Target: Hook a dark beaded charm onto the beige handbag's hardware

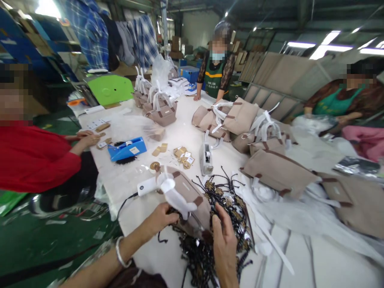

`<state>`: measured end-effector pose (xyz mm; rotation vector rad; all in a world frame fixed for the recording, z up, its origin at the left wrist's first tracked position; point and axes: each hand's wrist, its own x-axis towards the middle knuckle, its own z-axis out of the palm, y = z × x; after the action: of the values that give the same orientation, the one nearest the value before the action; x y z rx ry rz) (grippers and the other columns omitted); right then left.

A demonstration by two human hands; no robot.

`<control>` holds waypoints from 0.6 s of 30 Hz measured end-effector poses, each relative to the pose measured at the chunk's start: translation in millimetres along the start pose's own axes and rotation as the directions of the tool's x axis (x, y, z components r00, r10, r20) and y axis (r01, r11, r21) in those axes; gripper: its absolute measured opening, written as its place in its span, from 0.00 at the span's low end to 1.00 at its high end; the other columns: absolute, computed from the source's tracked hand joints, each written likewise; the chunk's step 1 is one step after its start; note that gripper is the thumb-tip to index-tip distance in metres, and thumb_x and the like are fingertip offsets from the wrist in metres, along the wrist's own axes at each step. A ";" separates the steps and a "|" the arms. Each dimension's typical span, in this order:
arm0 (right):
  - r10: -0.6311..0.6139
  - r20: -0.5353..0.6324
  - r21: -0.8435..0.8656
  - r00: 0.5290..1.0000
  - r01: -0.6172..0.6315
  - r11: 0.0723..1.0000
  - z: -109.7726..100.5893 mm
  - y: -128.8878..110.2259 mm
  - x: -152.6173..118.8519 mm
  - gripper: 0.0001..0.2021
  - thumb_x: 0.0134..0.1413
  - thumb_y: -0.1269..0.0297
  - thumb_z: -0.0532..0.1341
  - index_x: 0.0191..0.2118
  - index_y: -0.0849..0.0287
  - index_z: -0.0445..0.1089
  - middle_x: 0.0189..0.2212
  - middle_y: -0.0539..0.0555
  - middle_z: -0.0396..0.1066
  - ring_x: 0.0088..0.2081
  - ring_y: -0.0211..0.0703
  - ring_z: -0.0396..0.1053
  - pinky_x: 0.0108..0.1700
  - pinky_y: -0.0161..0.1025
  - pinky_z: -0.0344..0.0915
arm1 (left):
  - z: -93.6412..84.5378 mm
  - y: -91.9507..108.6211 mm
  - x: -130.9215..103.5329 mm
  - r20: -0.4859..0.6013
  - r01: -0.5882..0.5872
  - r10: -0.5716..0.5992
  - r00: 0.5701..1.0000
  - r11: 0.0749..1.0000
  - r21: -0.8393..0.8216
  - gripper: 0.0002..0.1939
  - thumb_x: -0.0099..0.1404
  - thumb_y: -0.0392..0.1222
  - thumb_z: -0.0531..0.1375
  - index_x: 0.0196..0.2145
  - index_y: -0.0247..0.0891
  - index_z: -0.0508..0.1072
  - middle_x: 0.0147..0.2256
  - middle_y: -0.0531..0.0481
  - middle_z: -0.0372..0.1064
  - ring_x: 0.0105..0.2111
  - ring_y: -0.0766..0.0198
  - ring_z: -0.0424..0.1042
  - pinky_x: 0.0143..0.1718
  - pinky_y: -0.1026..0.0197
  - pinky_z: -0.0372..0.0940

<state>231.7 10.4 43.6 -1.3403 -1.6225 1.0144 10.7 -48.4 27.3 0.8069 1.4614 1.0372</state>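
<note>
Holding a beige bag (187, 200) over the desk (186, 132), I grip its near edge with my left hand (159, 220), and my right hand (225, 244) closes on its lower corner. Black tassel cords (222, 200) lie beneath; I judge many bags (279, 172) remain unfinished.

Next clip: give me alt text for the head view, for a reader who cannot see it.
Both hands, left hand and right hand, hold a beige fabric handbag with white handles over a heap of black beaded cords on a white work table. A blue tape dispenser lies behind; three people work around it.
</note>
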 end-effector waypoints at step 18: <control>0.383 0.095 0.284 0.919 -0.394 0.874 63.1 -19.3 -0.4 0.23 0.45 0.46 0.64 0.36 0.63 0.79 0.29 0.56 0.77 0.33 0.48 0.71 0.37 0.40 0.69 | 5.1 23.6 49.3 0.300 -0.219 0.190 0.935 0.973 0.068 0.13 0.49 0.42 0.60 0.33 0.37 0.63 0.29 0.54 0.66 0.30 0.64 0.65 0.33 0.64 0.58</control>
<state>166.6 1.5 37.8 -1.4722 -1.1808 1.4668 6.8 6.3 30.0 1.1540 1.2010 0.9556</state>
